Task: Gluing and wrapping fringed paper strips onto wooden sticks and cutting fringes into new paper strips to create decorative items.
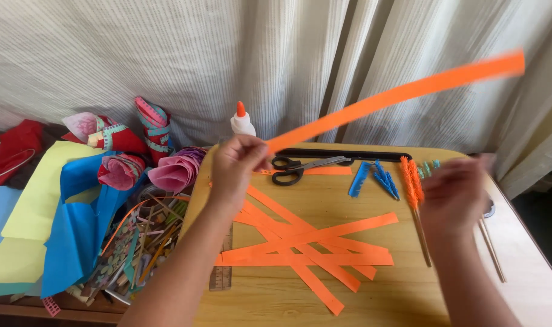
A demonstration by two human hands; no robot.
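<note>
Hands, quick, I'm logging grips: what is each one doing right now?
Left hand: closed, pinching one end of a long orange paper strip.
Right hand: blurred; cannot tell whether it is open or holds anything.

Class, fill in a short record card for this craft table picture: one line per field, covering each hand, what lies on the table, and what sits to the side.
Left hand: left hand pinches one end of a long orange paper strip, raised above the table
Right hand: right hand blurred, apart from the strip, holding nothing that shows
Table: wooden table with a pile of orange strips, scissors, glue bottle, ruler
Tools: blue fringed pieces, orange fringed stick
Side: coloured paper sheets, paper rolls
</note>
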